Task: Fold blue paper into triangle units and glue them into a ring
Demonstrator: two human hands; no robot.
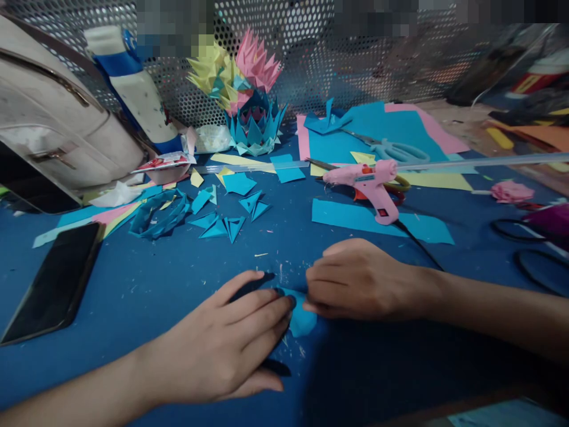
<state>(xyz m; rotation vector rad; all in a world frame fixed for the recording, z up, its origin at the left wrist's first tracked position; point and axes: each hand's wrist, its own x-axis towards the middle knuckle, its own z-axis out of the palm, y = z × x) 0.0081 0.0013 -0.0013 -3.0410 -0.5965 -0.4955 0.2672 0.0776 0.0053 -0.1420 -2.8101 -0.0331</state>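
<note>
A small blue paper piece point(303, 317) lies on the dark blue tabletop between my hands. My left hand point(235, 338) rests over its left side, fingers stretched and somewhat apart, fingertips on the paper. At the paper's upper right edge is my right hand point(351, 281), its fingers curled in and closed; whether they pinch the paper is hidden. Folded blue triangles point(220, 227) and a ring of blue folded paper point(160, 213) lie beyond my left hand. Past my right hand, a pink glue gun point(367, 181) rests near a blue paper strip point(427, 228).
A phone point(62, 279) lies at left, before a white bag point(57, 112) and a bottle point(137, 89). Folded paper flowers point(255, 121) stand at the back. Blue scissors point(395, 150) lie on paper sheets. The glue gun's cord point(420, 244) runs behind my right wrist.
</note>
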